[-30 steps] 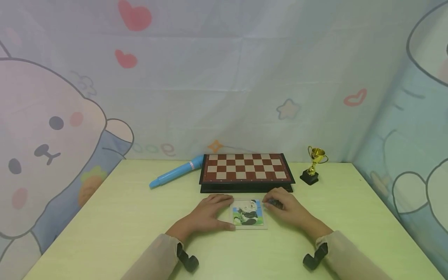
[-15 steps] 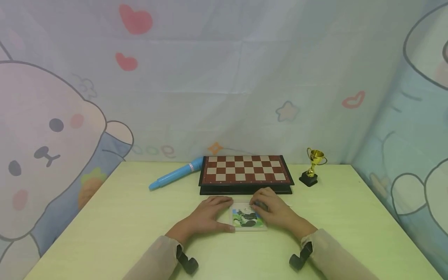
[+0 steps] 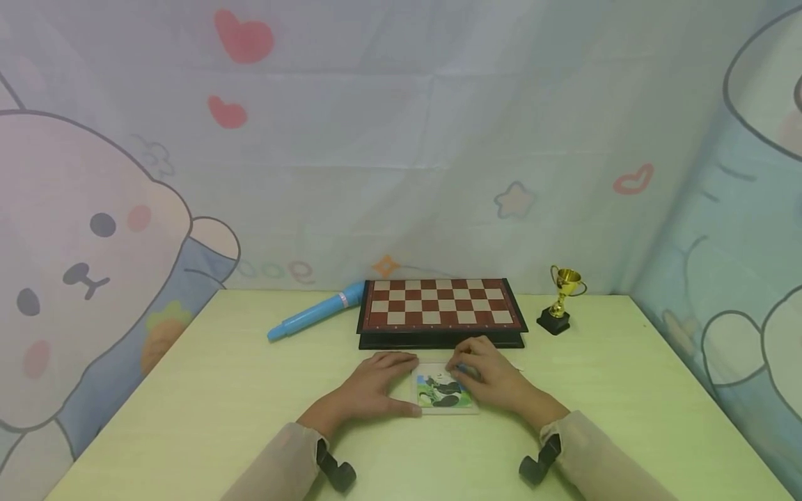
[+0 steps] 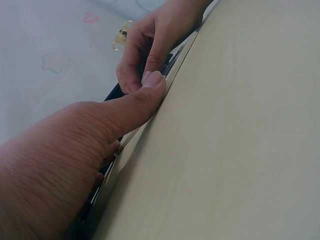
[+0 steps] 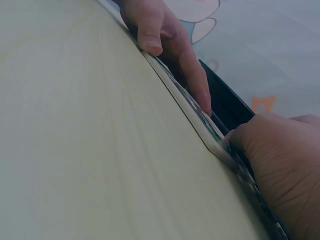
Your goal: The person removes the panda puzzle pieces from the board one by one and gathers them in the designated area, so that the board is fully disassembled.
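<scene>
A small square puzzle board with a panda picture lies flat on the pale green table, just in front of me. My left hand holds its left side, thumb against the near edge and fingers along the far corner. My right hand rests over the board's upper right, fingers curled down on a small bluish puzzle piece that is mostly hidden. In the right wrist view the board's thin edge runs between the left hand and the right hand.
A folded chessboard sits right behind the puzzle. A blue tube-shaped case lies to its left and a small gold trophy stands to its right. A printed curtain closes off the back and sides.
My right hand moved left from beside the board onto its upper right part, carrying the small dark piece. My left hand stayed where it was.
</scene>
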### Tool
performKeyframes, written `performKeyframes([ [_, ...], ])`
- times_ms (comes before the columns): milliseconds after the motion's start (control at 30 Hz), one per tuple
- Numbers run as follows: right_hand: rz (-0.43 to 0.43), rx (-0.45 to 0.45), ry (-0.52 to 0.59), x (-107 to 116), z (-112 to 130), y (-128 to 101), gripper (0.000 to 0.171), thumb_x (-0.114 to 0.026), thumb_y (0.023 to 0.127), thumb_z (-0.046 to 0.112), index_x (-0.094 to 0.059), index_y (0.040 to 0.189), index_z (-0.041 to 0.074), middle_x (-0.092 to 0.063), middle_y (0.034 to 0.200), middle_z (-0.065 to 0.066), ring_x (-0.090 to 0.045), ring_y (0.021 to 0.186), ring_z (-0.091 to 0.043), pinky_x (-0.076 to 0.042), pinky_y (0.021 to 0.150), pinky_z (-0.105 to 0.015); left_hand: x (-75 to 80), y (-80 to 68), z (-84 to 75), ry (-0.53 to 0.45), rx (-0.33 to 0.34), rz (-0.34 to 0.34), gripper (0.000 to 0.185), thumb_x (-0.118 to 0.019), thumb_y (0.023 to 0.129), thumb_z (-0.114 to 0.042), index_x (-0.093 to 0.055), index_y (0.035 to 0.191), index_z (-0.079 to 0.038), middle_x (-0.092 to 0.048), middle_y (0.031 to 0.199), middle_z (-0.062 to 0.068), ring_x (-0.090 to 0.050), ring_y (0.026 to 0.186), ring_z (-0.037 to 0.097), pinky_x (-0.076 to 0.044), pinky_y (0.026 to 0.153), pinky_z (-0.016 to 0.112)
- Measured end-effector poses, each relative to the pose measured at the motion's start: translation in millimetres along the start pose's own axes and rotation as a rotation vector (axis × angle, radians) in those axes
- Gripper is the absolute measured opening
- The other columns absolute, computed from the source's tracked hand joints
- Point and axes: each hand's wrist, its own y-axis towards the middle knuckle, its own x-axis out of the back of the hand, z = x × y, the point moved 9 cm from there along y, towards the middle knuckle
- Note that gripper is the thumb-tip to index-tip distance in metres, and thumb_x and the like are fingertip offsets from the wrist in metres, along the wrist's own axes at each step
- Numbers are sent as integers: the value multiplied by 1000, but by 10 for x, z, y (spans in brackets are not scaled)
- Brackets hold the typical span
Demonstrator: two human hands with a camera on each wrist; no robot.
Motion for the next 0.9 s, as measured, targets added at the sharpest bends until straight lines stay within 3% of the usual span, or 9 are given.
performKeyframes([
  [300,-22,35,-19,36,28,17,9,-74,93,17,-73,100,23,-60,113,4,-49,107,-17,-48,90,-44,21,8,-16,1,-11,-11,94,-58,81,-81,-41,155,-25,-37,158,-8,-27,148,21,-24,118,54],
  [900,-10,19,-18,-5,0,16,5,-71,96,25,-71,93,21,-61,110,5,-50,108,-18,-47,92,-45,18,-5,-30,3,-6,-4,94,-59,81,-79,-41,156,-25,-37,158,-7,-28,148,21,-24,118,54],
])
